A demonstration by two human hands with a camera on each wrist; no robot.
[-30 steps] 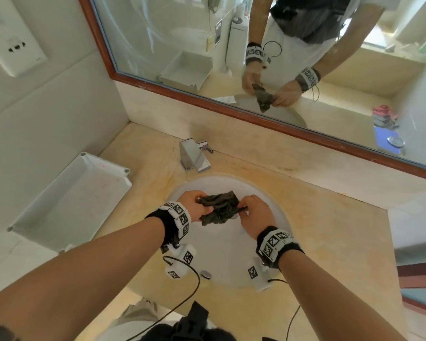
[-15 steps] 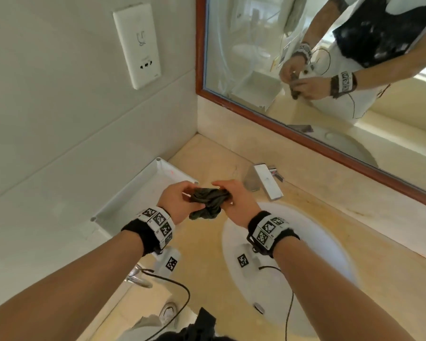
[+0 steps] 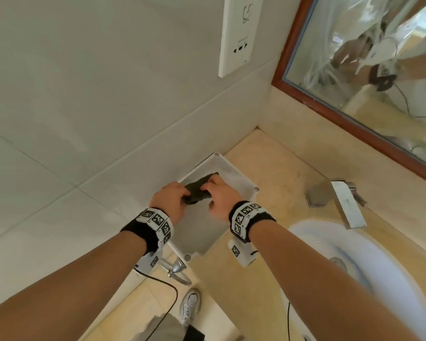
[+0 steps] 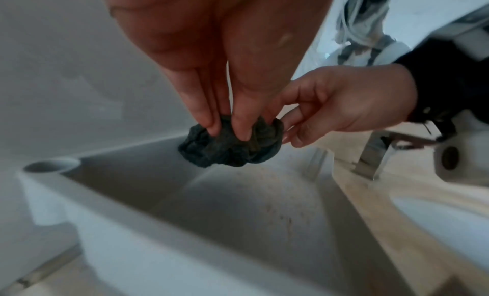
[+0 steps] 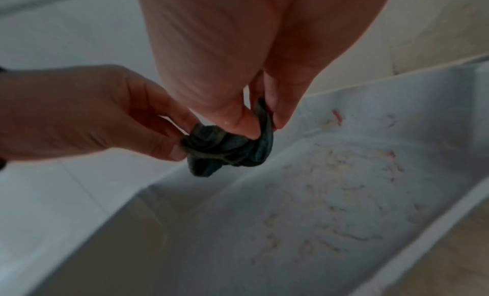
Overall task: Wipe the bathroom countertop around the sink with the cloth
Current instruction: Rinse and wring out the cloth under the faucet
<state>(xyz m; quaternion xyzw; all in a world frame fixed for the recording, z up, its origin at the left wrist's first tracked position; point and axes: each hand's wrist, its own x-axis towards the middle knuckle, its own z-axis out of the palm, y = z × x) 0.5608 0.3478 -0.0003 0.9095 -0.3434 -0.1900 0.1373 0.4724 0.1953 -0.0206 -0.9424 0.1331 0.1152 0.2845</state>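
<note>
Above white tray (image 3: 241, 179), both hands' grip pinches bunched cloth (image 3: 197, 191)

No legible text anywhere.

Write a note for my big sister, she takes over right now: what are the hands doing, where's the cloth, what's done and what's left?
Left hand: fingertips pinch the dark cloth.
Right hand: pinches the other side of the same bunched-up cloth.
The cloth hangs above the stained white tray, which sits on the countertop against the wall, left of the sink and the faucet.
Done: cloth is in hand. Whether any wiping has happened cannot be told.
Left: spread the cloth and wipe the countertop around the sink.
</note>
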